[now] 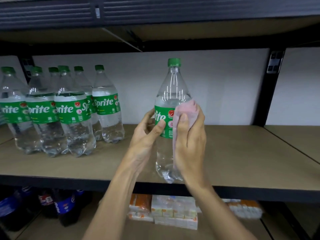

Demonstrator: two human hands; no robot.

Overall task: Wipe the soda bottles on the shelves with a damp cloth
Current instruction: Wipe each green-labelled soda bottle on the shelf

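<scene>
**Both hands on one Sprite bottle, cloth against its side**

Our left hand (pixel 149 132) grasps the Sprite bottle (pixel 170 84) at its green label, fingers curled round the far side and the thumb laid across the front. Our right hand (pixel 190 135) clutches a pink cloth (pixel 187 108), thumb pinning it, and presses it against the right side of the same bottle; the cloth runs from just above the label down along the clear lower body.

The bottle stands upright between our hands, green cap on top, its base level with the front edge of the brown shelf (pixel 242 153). We cannot tell whether the base rests on the board or hangs just clear of it.

Well to the left on this shelf stands a cluster of Sprite bottles (pixel 69 110), upright and packed close together. On the shelf below, dark cola bottles (pixel 64 205) sit at the left, and stacked orange-and-white cartons (pixel 173 210) lie beneath our forearms.
</scene>
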